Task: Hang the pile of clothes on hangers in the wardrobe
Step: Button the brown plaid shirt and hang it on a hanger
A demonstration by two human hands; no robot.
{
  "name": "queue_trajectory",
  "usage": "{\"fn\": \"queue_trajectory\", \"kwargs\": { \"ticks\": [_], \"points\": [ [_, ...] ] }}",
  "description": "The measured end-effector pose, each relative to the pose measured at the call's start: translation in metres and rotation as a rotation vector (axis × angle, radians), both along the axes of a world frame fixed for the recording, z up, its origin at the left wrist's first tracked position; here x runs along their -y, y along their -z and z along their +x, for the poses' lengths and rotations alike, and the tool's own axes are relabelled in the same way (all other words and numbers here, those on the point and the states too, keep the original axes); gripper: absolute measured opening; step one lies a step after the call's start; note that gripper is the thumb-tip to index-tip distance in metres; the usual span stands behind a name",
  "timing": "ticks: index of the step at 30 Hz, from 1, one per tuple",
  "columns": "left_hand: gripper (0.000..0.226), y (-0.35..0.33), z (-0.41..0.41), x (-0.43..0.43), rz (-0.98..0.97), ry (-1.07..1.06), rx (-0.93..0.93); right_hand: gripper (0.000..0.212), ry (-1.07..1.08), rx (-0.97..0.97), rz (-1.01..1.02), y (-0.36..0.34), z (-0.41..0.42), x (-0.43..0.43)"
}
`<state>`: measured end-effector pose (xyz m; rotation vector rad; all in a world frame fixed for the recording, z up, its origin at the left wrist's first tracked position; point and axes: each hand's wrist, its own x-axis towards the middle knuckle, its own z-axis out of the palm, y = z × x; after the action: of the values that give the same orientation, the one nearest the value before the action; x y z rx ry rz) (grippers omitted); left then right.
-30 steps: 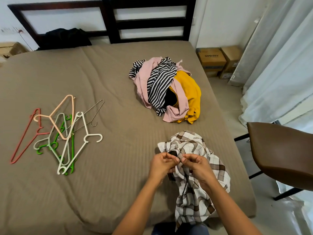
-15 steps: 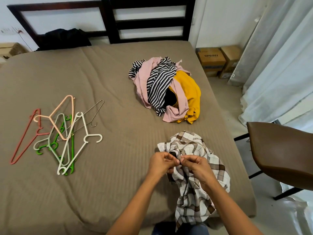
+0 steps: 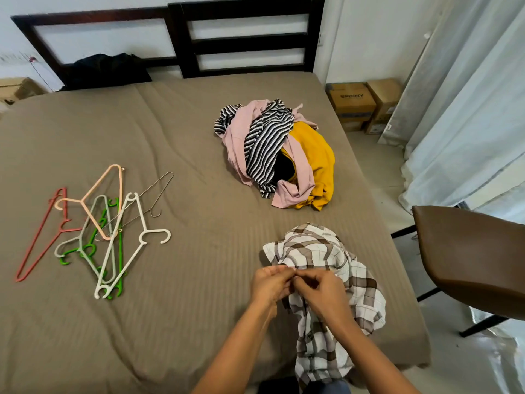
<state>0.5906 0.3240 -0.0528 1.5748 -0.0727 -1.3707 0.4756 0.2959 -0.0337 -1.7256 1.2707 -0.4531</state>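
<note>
Brown chair beside taupe bed

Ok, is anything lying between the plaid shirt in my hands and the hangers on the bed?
Nothing visible. The left hand and right hand pinch the plaid shirt near the front edge of the bed, and only bare sheet lies between it and the hangers to the left. The clothes pile sits farther back, off that path.

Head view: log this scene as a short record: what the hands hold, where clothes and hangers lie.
surface: bed, brown cover
hands: left hand and right hand both pinch the plaid shirt
shirt position: crumpled at the bed's near edge, part hanging over
clothes pile: striped, pink and yellow garments, mid-bed
hangers: overlapping, bed's left side
chair: right of bed
</note>
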Motion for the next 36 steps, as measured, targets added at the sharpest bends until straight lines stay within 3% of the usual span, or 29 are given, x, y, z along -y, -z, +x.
{"fn": "queue_trajectory", "kwargs": {
  "ticks": [5,9,14,20,32,36],
  "points": [
    [0.009,0.005,0.0,-0.003,0.003,0.055,0.079,0.011,0.164,0.214,0.261,0.009,-0.001,0.002],
    [0.016,0.003,-0.005,-0.003,-0.065,0.097,0.199,0.011,0.234,0.104,0.101,0.013,0.002,-0.002],
    [0.015,0.0,-0.008,-0.008,-0.09,0.084,0.116,0.014,0.179,-0.064,-0.094,0.019,0.002,-0.008],
    [0.009,0.006,-0.009,-0.01,-0.029,0.01,0.073,0.014,0.245,0.037,-0.066,0.019,0.003,-0.012],
    [0.009,0.008,0.001,-0.012,0.05,0.06,-0.031,0.016,0.267,0.409,0.481,0.022,-0.004,0.003],
    [0.011,0.006,0.002,-0.011,0.015,0.045,-0.037,0.008,0.285,0.433,0.616,0.025,-0.003,0.01]
  ]
}}
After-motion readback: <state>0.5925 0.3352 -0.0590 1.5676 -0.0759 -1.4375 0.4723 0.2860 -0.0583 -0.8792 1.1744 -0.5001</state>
